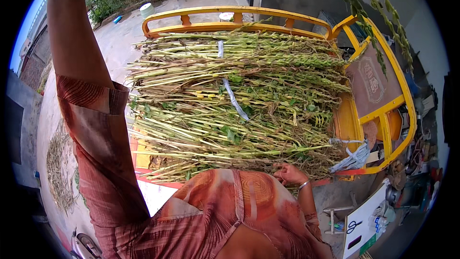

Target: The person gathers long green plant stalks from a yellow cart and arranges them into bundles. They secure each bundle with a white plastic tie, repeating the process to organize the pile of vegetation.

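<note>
A thick layer of cut stalks (230, 96), green and straw-coloured with leafy, podded tips like sesame, lies across the yellow cart bed. My right hand (290, 175), a bangle at its wrist, is at the near edge of the layer, against the stalks. Its fingers are curled, and what they hold, if anything, cannot be made out. My left arm (81, 29) reaches up past the upper edge, so its hand is out of view. Podded stalk tips (378, 14) hang into the upper right; what holds them is hidden. Pale strips (234, 98) lie over the stalks.
Yellow rails (211, 10) run along the cart's far side, with a framed panel (373, 81) at its right end. White plastic strips (352, 156) lie by that end. Below right, a white board (362, 225) bears scissors (353, 227). Loose stalks (60, 168) lie on the ground at left.
</note>
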`<state>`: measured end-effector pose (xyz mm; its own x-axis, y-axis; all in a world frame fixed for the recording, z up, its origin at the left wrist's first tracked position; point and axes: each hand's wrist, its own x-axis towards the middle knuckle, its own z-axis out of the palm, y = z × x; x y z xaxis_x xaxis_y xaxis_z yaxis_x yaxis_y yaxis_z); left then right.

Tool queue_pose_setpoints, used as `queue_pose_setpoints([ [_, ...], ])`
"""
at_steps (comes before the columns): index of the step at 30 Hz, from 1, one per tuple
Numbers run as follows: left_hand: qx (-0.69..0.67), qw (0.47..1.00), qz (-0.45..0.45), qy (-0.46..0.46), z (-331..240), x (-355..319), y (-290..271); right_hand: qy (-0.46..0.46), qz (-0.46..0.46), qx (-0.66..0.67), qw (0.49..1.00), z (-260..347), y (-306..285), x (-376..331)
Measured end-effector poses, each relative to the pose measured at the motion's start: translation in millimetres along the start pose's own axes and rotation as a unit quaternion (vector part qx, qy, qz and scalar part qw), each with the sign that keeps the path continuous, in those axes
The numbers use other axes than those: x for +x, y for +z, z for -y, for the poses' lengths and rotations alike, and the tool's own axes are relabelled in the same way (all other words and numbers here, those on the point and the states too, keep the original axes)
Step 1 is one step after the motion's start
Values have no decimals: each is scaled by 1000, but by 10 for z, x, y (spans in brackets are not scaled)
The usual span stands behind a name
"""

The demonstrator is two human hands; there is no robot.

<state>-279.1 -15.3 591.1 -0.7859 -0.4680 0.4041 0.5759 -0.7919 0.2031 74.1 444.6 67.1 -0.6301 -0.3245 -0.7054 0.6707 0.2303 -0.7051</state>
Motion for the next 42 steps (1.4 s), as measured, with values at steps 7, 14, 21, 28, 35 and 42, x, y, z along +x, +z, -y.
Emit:
queue_pose_setpoints([
  [7,-22,955,-273,-114,1255,-82,-2790,-69,-56,211,974,75,-245,3],
  [14,134,895,-422,-57,1782,-1213,-4126,-45,-232,239,942,-153,-280,114],
  [21,273,868,-399,-111,1747,-1297,-4175,-43,-335,115,934,-268,-316,22],
  [28,347,858,-324,-195,1255,-1328,-3929,-134,-414,-407,803,259,-284,-393],
  [35,272,898,-285,-196,-208,-1801,-3734,-323,-229,-376,838,1189,569,323],
  [42,387,818,-425,-19,-1674,-3594,-4244,-287,-244,-391,840,1466,545,697],
])
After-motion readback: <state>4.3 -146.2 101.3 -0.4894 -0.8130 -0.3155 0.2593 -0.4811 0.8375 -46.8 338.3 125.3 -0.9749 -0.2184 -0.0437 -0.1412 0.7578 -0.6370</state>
